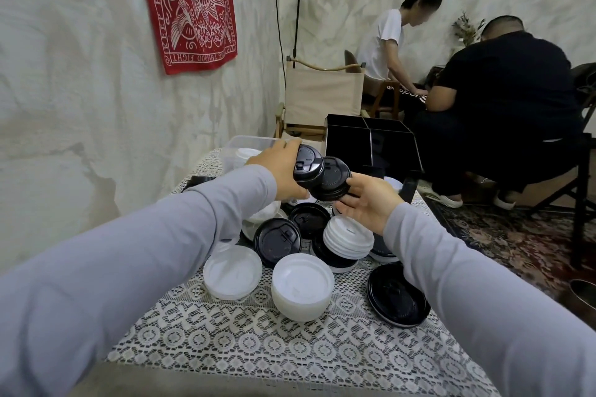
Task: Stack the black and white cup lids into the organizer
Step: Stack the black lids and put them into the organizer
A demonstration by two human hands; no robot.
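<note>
Now grips with the left hand (283,167) a short stack of black lids (308,167), fingers and thumb curled round its rim, tops tilted toward the camera. Pinches with the right hand (371,200) a single black lid (333,182) by its lower edge, fingers underneath. Holds it tilted and touching the right side of the stack.

Carries both in the air above the middle of the lace-covered counter (242,342), over a heap of loose lids and just short of the black organizer (371,145). Has that organizer standing at the far edge, divided compartments open toward the camera, insides too dark to read.

Has on the lace below:
- a stack of white lids (301,284), hollow side up, at the near centre
- a translucent lid (232,271) just left of it
- a ribbed white stack (348,237) lying tilted on darker lids
- a top-up black lid (277,242) just left of the ribbed stack
- a flat black lid (398,298) toward the right edge, beside the right sleeve

Shows a clear plastic tub (240,147) behind the left hand, something white inside. Beyond the counter, takes in two seated people (483,80), a canvas chair (319,97) and a red banner (190,6) on the rough white wall.
</note>
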